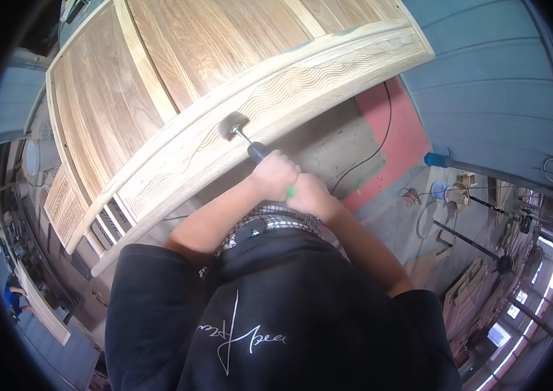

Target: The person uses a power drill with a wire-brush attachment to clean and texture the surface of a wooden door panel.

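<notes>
Both of my hands are wrapped around a handheld straight grinder (258, 151) with a dark body and a bit of green showing. My left hand (276, 173) grips it nearer the front, and my right hand (309, 194) holds it just behind. From its shaft projects a dark, blurred round sanding wheel (233, 125), at the carved wavy band of a wooden panel (301, 88). Whether the wheel touches the carving I cannot tell. A curved rail (198, 106) borders the band, with large planked panels (208, 44) beyond it. My hands cover most of the tool's rear.
A black power cable (385, 137) hangs at the right beside a pink-red board (398, 141). Blue-grey panels (477, 83) stand at the right. A pedestal fan (37, 157) is at the left, and a person (12, 295) is farther off at lower left.
</notes>
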Action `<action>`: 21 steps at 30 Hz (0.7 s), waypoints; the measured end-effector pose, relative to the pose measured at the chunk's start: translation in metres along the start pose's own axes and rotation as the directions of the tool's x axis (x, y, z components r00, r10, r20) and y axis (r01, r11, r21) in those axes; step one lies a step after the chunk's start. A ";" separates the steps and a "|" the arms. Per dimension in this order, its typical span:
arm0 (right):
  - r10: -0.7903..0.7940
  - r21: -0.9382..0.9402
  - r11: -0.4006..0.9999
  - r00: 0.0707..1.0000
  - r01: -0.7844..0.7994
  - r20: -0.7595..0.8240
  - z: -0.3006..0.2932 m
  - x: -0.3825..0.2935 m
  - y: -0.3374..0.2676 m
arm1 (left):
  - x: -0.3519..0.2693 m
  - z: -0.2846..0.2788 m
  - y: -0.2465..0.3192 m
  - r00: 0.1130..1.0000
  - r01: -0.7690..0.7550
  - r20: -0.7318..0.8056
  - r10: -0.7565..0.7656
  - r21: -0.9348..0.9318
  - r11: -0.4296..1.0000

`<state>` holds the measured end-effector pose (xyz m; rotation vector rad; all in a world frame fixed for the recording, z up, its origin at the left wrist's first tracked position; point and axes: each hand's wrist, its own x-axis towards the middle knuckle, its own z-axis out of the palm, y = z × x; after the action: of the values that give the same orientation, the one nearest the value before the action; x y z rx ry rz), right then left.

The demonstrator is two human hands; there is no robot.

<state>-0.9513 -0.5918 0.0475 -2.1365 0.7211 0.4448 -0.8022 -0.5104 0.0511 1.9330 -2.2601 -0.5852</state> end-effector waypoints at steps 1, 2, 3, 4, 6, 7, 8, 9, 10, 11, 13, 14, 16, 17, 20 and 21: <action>0.039 -0.051 0.998 0.998 -0.037 0.040 -0.002 0.003 -0.006 | -0.004 -0.002 -0.002 1.000 0.013 0.006 -0.013 0.009 1.000; 0.027 -0.093 0.995 0.998 -0.022 0.057 -0.003 0.007 -0.012 | -0.007 -0.002 -0.004 1.000 0.027 0.004 -0.027 -0.004 1.000; 0.016 -0.134 0.991 0.997 -0.006 0.076 -0.005 0.009 -0.019 | -0.010 -0.001 -0.006 0.999 0.042 0.002 -0.042 -0.018 0.999; -0.001 -0.103 0.995 0.998 0.008 0.069 -0.007 0.007 -0.025 | -0.013 0.001 -0.009 0.999 0.049 0.001 -0.049 -0.011 0.999; -0.001 -0.091 0.996 0.997 0.008 0.079 -0.016 0.004 -0.039 | -0.014 0.000 -0.011 0.999 0.044 -0.005 -0.044 -0.007 0.999; 0.025 -0.101 0.995 0.998 -0.019 0.055 -0.006 0.008 -0.028 | -0.013 -0.003 -0.011 0.999 0.039 0.015 -0.039 -0.010 0.999; -0.012 -0.071 0.997 0.999 0.016 0.049 -0.006 0.009 -0.024 | -0.011 -0.004 -0.013 0.999 0.027 0.021 -0.027 -0.013 1.000; -0.051 -0.040 0.998 0.998 0.053 0.046 -0.008 0.009 -0.024 | -0.010 -0.004 -0.015 0.999 0.019 0.028 -0.019 -0.017 1.000; -0.048 -0.039 0.998 0.998 0.050 0.048 -0.009 0.010 -0.024 | -0.008 -0.005 -0.016 0.999 0.018 0.030 -0.017 -0.020 1.000; -0.019 -0.008 1.000 1.000 0.019 0.022 -0.011 0.010 -0.024 | -0.005 -0.005 -0.018 1.000 0.000 0.008 0.000 -0.009 1.000; 0.017 0.022 1.000 1.000 -0.016 -0.007 -0.016 0.012 -0.018 | 0.006 -0.008 -0.020 1.000 -0.022 -0.013 0.022 -0.014 1.000; 0.013 -0.014 1.000 1.000 -0.013 -0.016 -0.015 0.016 -0.009 | 0.011 -0.009 -0.019 1.000 -0.028 -0.008 0.028 -0.014 1.000; -0.009 -0.071 0.997 0.999 0.006 -0.039 -0.015 0.018 0.007 | 0.021 -0.012 -0.018 0.999 -0.035 -0.004 0.034 -0.046 0.998; -0.003 -0.073 0.997 0.999 0.000 -0.041 -0.015 0.019 0.014 | 0.026 -0.013 -0.017 0.999 -0.040 -0.007 0.040 -0.048 0.998; -0.012 -0.160 0.987 1.000 0.012 0.004 -0.018 0.018 0.022 | 0.032 -0.015 -0.012 0.998 -0.056 0.004 0.056 -0.047 0.997; 0.031 -0.166 0.986 0.999 -0.033 -0.012 -0.014 0.019 0.029 | 0.034 -0.013 -0.012 0.998 -0.062 -0.006 0.061 -0.045 0.997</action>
<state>-0.9544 -0.6239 0.0286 -2.2863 0.7471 0.5279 -0.7930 -0.5477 0.0533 1.8354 -2.2744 -0.6183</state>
